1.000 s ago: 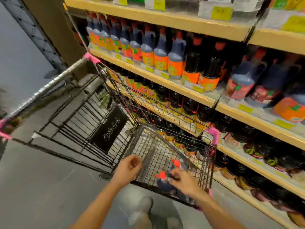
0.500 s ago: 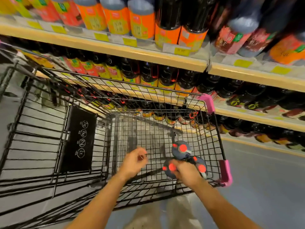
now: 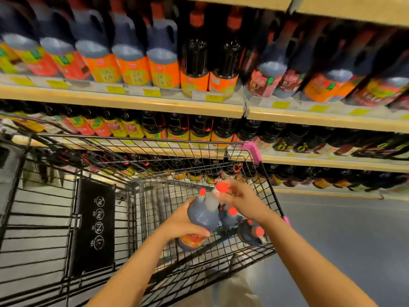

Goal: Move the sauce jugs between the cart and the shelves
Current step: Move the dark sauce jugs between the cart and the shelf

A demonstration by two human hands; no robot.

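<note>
A dark sauce jug (image 3: 202, 214) with a red cap and an orange label is lifted above the wire cart (image 3: 141, 165). My left hand (image 3: 180, 223) cups its body from the left and below. My right hand (image 3: 242, 201) grips its top by the red cap. Two more red-capped jugs stay in the cart's front right corner, one (image 3: 230, 217) just behind the lifted jug and one (image 3: 251, 233) under my right forearm. The shelves (image 3: 124, 103) ahead carry rows of similar jugs and dark bottles.
The cart's folded child seat with a black plastic flap (image 3: 93, 227) lies to the left. Pink corner guards (image 3: 252, 151) mark the cart's rim. The grey aisle floor (image 3: 345, 235) opens to the right. Lower shelves hold several dark bottles close behind the cart.
My left hand moved from the cart's basket to the jug's body. Both hands have raised one jug up out of the group. The view tilted up toward the shelves.
</note>
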